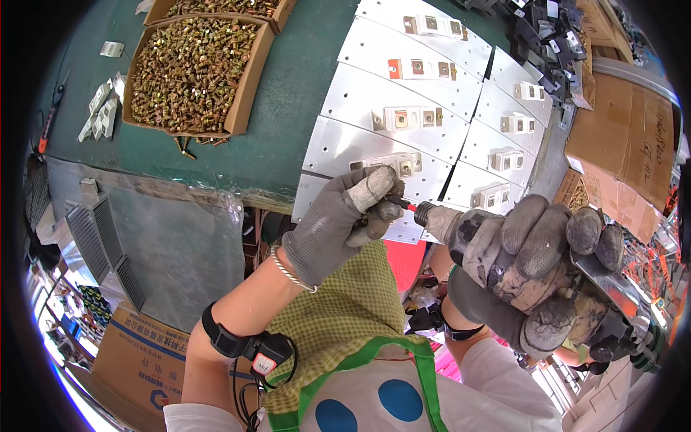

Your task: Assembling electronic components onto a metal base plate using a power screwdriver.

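My left hand [335, 219], in a grey glove with pale wrapping on a finger, is closed in a pinch in front of the metal plates. Small brownish bits show at its fingertips, too hidden to name. My right hand [536, 252], also gloved, is wrapped round a taped power screwdriver [533, 288]. Its red-collared bit [410, 207] points left and reaches the left fingertips. Just beyond the left hand is the nearest silver plate [338, 147], carrying a small white block with square metal inserts [403, 164]. More such plates overlap behind it and to the right.
An open cardboard box of brass-coloured screws [248, 93] stands on the green table [302, 79], with several loose screws beside it. White bracket pieces [101, 108] lie farther left. Black parts [551, 43] are piled at the far right, above a large carton [626, 137].
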